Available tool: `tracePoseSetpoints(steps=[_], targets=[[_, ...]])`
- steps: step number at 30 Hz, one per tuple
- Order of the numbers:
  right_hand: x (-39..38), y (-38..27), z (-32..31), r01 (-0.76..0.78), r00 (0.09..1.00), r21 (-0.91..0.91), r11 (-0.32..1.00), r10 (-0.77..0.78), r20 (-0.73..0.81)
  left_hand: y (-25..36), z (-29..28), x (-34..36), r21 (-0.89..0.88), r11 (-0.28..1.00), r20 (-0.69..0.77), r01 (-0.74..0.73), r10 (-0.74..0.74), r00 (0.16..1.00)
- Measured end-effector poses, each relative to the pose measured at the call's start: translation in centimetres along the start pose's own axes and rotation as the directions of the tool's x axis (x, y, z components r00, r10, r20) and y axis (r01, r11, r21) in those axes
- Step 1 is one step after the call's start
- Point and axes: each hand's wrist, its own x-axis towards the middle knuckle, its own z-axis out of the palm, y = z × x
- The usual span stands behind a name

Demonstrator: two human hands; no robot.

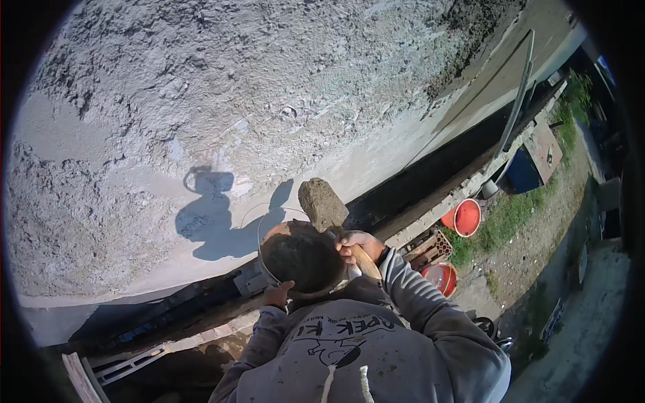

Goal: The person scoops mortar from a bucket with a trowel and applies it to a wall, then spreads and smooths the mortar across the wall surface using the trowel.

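Note:
My right hand (360,246) is closed around the wooden handle of a trowel (365,262). A thick lump of wet grey-brown mortar (322,201) covers the trowel's blade, which is held up just beyond the bucket's far right rim. The round bucket (265,270) is in front of my chest, its inside dark and smeared with mortar. How much mortar lies in it is hard to make out in the shade. My left hand (278,294) grips the bucket's near left rim, thumb on top and the other fingers mostly hidden. A thin wire bail arcs over the bucket's far side.
Ahead rises a rough, partly plastered wall (282,101) bearing my shadow. A narrow ledge (430,220) and a dark gap run along its foot. Below right are a red bucket (463,217), another red bucket (439,277), hollow bricks (430,250) and grass. A hose (523,94) hangs at upper right.

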Motion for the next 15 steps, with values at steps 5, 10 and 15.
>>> tracePoseSetpoints(steps=[5,10,15], targets=[[-8.6,-5.7,0.3,0.710,0.700,0.220,0.669,-0.703,-0.123,-3.9,-1.2,7.4,0.312,0.899,0.356,-0.307,0.189,0.915],[-22.5,-11.3,3.8,0.970,-0.212,-0.168,-0.175,-0.946,-0.244,-8.3,-2.7,15.6,0.253,0.845,0.483,-0.472,0.312,0.818],[-32.8,-14.6,6.9,0.327,-0.939,-0.804,-0.497,-0.265,-0.218,-3.9,-2.5,13.6,0.453,0.391,0.763,-0.801,0.296,0.575]])
